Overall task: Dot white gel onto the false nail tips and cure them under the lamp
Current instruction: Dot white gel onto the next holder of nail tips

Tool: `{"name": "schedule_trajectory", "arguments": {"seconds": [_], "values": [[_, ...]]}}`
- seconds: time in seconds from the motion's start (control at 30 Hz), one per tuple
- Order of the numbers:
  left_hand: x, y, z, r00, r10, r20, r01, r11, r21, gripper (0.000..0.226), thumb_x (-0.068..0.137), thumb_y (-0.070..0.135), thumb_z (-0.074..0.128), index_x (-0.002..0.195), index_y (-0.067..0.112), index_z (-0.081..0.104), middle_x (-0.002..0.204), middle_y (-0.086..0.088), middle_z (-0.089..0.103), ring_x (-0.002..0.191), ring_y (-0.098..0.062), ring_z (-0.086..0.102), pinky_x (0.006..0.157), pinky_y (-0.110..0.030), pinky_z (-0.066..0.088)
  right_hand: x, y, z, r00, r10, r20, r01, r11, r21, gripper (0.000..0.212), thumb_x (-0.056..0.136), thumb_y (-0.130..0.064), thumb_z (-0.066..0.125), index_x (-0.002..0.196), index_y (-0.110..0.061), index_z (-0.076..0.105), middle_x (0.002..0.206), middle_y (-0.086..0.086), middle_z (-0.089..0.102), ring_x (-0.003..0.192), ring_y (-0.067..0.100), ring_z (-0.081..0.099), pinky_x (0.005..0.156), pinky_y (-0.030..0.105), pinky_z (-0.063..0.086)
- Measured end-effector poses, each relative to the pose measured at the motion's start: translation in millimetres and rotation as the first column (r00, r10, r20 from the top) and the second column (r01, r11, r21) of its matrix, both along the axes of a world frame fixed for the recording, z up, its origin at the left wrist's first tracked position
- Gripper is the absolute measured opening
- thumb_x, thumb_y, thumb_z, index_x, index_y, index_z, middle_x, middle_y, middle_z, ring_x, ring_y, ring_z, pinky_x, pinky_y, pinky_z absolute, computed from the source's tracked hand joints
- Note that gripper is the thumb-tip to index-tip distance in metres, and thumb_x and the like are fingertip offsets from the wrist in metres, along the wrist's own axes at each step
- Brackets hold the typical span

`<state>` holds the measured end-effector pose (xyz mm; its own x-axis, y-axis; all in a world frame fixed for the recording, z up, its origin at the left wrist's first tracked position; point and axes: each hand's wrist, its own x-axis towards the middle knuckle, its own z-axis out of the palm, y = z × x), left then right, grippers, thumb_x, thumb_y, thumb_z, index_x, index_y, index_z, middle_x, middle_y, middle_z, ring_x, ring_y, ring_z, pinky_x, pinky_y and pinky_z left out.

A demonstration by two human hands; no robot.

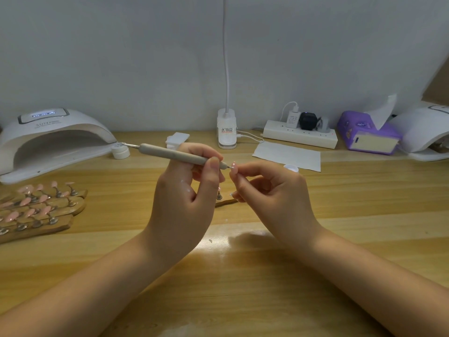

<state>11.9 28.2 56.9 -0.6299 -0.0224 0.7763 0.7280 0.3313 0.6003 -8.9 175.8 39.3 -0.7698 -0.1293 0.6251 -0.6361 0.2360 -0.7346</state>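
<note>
Left hand (184, 190): fingers curled round a dotting pen (173, 153), thumb and fingertips pinching it near the metal tip; held above the middle of the bench.
Dotting pen: slim, matt grey barrel with a thin metal point at each end; it slants from 10 o'clock down to 4 o'clock, its lower point touching the nail tip.
Right hand (272, 190): fingers curled, thumb and forefinger pinching a small pale pink false nail tip (233, 168) just at 3 o'clock of the pen point.
Bench (243, 288): glossy wood-grain surface in light yellow-brown planks, with a bright glare patch between the wrists.
Nail stands (36, 210): flat wooden strips at 9 o'clock, overlapping, carrying metal pegs topped with glossy pink oval tips.
Single stand (224, 199): a wooden strip end with one metal peg, partly hidden between the hands.
Curing lamp (53, 139): smooth white domed shell with an arched opening, at 10 o'clock; its display is lit.
Gel pot (120, 152): small round white jar just beside the lamp's right foot.
Lid (290, 168): small white round cap behind the right hand.
Paper sheet (288, 155): flat white rectangle at 1 o'clock.
Tissue pack (368, 133): soft purple wrapper at 2 o'clock, a white sheet sticking up.
</note>
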Motion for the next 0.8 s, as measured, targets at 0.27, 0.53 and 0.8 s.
{"name": "schedule_trajectory", "arguments": {"seconds": [0.27,0.53,0.8], "values": [[-0.4,-0.6,-1.2,1.0,0.014,-0.001,-0.014,1.0,-0.019,0.008,0.096,0.01,0.047,0.096,0.016,0.051,0.078,0.006,0.06,0.073,-0.01,0.062,0.062,-0.009,0.048,-0.9,0.6,-0.5,1.0,-0.003,0.002,0.003,1.0,0.008,0.012,0.088,-0.018,0.067,0.098,-0.022,0.07,0.082,-0.004,0.072,0.069,0.016,0.07,0.063,0.038,0.059],[0.2,-0.7,-0.8,1.0,0.0,-0.01,0.0,1.0,-0.012,0.007,0.095,0.019,0.045,0.097,0.017,0.052,0.078,0.004,0.06,0.072,-0.013,0.062,0.06,-0.011,0.05,-1.3,1.0,-1.4,1.0,-0.005,-0.012,0.006,1.0,0.02,0.012,0.088,-0.018,0.067,0.099,-0.023,0.07,0.083,-0.005,0.072,0.07,0.016,0.07,0.062,0.038,0.059],[-0.1,-0.5,-1.7,1.0,-0.003,-0.004,0.003,1.0,-0.012,0.009,0.095,0.022,0.045,0.097,0.017,0.052,0.078,0.007,0.06,0.073,-0.011,0.063,0.062,-0.011,0.049,-1.3,0.6,-1.5,1.0,-0.004,-0.015,0.005,1.0,0.017,0.012,0.088,-0.017,0.067,0.098,-0.023,0.07,0.083,-0.004,0.072,0.069,0.016,0.07,0.062,0.038,0.059]]}}
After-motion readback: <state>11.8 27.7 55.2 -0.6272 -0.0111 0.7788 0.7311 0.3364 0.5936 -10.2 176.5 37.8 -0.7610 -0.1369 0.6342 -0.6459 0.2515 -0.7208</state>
